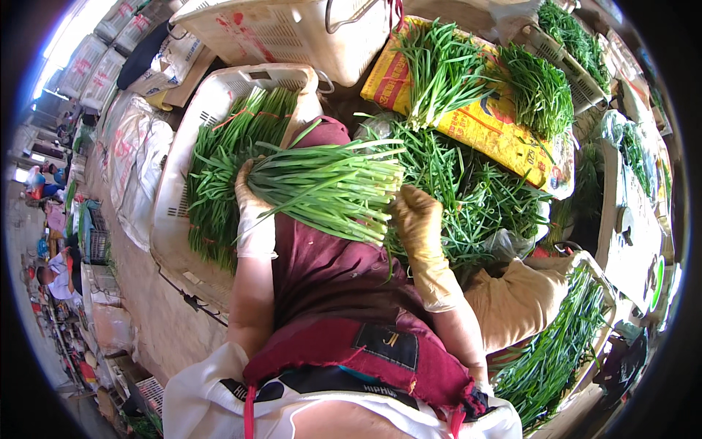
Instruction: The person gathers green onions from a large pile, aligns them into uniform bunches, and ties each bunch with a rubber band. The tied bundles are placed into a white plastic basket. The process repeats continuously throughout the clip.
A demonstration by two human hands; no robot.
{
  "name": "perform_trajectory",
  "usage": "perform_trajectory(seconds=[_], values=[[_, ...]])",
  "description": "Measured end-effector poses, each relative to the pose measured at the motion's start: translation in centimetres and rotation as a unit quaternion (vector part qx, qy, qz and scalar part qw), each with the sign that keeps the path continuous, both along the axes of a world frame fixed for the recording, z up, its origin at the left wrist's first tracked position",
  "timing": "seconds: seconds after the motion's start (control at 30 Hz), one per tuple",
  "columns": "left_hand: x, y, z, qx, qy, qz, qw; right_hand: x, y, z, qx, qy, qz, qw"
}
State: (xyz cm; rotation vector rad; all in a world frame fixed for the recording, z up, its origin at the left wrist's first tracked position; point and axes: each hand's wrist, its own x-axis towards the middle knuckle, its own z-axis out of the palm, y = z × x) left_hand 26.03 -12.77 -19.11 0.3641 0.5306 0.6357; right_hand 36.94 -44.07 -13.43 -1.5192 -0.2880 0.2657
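A large bunch of green leafy stalks, like garlic chives [329,189], lies level across my lap, its pale cut ends to the right. My left hand [253,192], in a pale glove, is closed around its leafy left part; some fingers are hidden by the leaves. At the cut ends is my right hand [419,219] in a yellowed glove, fingers curled; whether it pinches a stalk I cannot tell. Beneath and left of the bunch, a white plastic crate [164,219] holds tied bundles of greens [219,181]. A maroon apron [329,269] covers my lap.
Loose greens [471,214] are heaped at the right. Behind them, a yellow printed sack [471,131] carries two bunches. A tall plastic crate [258,33] stands ahead. Another container of long greens [565,340] is at the lower right. A person [57,274] sits far left.
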Motion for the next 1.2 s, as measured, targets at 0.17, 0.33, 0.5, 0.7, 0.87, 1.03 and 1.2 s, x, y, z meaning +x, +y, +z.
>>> perform_trajectory(seconds=[0.17,0.33,0.5,0.7,0.87,1.03,1.2], values=[[-0.7,0.2,-0.4,0.015,-0.01,0.006,1.0,5.4,-6.6,0.7,0.053,0.171,-0.025,0.983],[-0.1,-0.9,0.1,-0.005,-0.032,0.008,0.999,0.8,-6.3,4.0,0.085,0.153,0.253,0.951],[-0.5,-1.7,1.3,-0.021,-0.066,-0.009,0.998,0.8,-4.8,2.5,0.218,0.3,0.223,0.901],[1.0,-3.4,4.2,0.076,-0.094,-0.029,0.992,-0.3,-3.9,3.4,0.15,0.344,0.235,0.897],[2.9,-3.2,4.9,0.115,-0.043,0.0,0.992,0.7,-2.6,0.1,0.196,0.401,0.189,0.874],[2.9,-3.4,5.0,0.123,-0.001,0.027,0.992,-0.6,-1.8,-0.7,0.193,0.339,0.183,0.902],[3.1,-4.0,5.3,0.099,-0.018,0.007,0.995,-1.6,-2.3,-0.4,0.295,0.399,0.151,0.855]])
